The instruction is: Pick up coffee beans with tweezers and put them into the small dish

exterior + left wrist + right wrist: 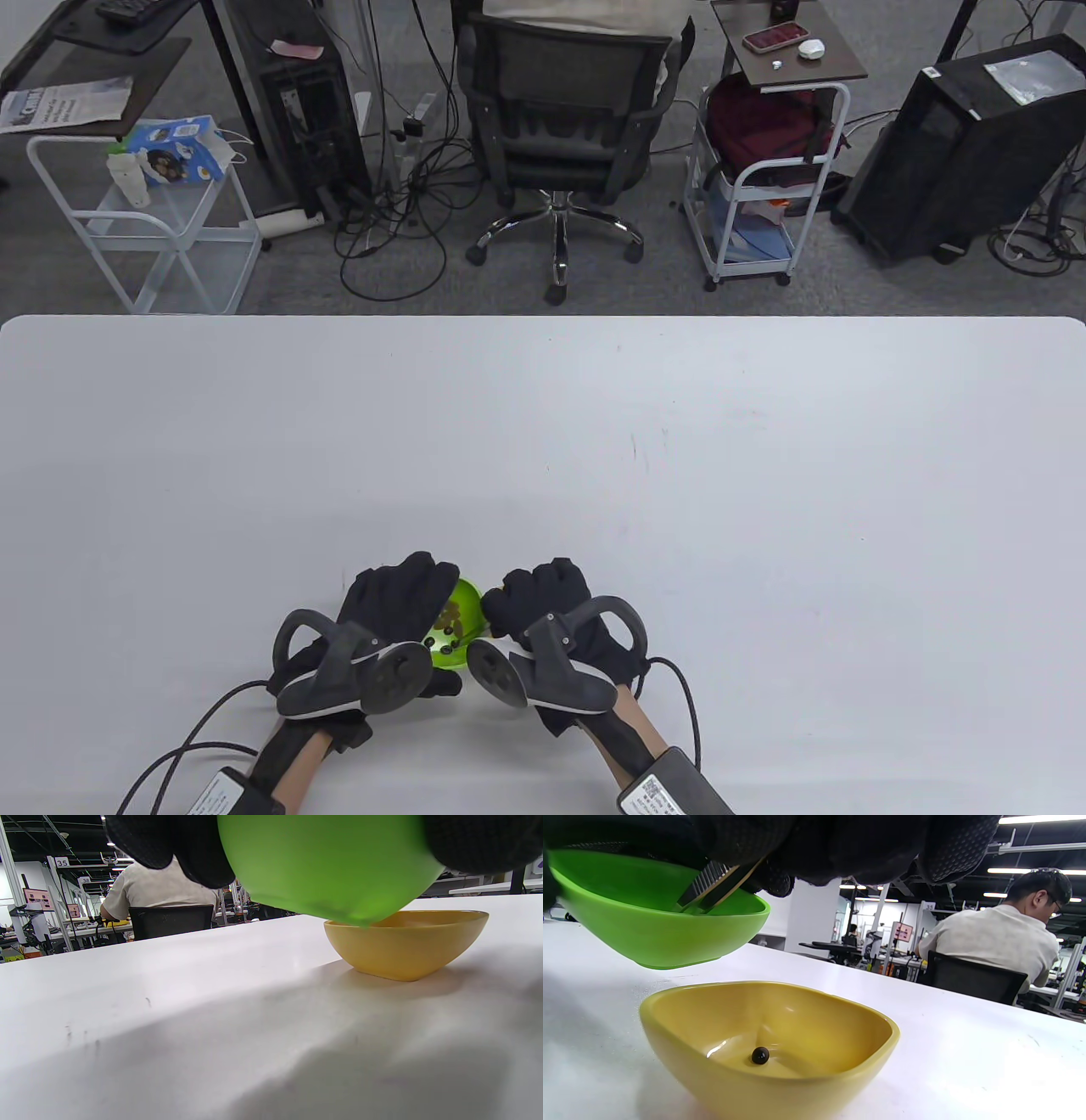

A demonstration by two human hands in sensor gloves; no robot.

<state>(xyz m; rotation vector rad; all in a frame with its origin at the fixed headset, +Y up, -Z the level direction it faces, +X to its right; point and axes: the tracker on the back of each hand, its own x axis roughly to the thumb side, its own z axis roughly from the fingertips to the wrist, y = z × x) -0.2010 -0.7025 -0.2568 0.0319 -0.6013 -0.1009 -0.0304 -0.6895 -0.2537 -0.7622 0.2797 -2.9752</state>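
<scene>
Coffee beans [448, 628]: small dark pieces in the green dish; probably light, hard and smooth, apt to roll or slip out of a pinch. Best nipped across the widest part.
Single bean [760, 1055]: already at the bottom of the yellow dish.
Tweezers [712, 888]: thin ribbed blades, tips down inside the green dish; I cannot tell whether they hold a bean.
Right hand [543, 607]: its grip is curled, pinching the tweezers.
Green dish [326, 861]: held off the bench, just above the yellow dish's rim.
Left hand [394, 598]: grip wrapped round the green dish.
Yellow dish [768, 1052]: small, stands on the white bench [543, 441].
</scene>
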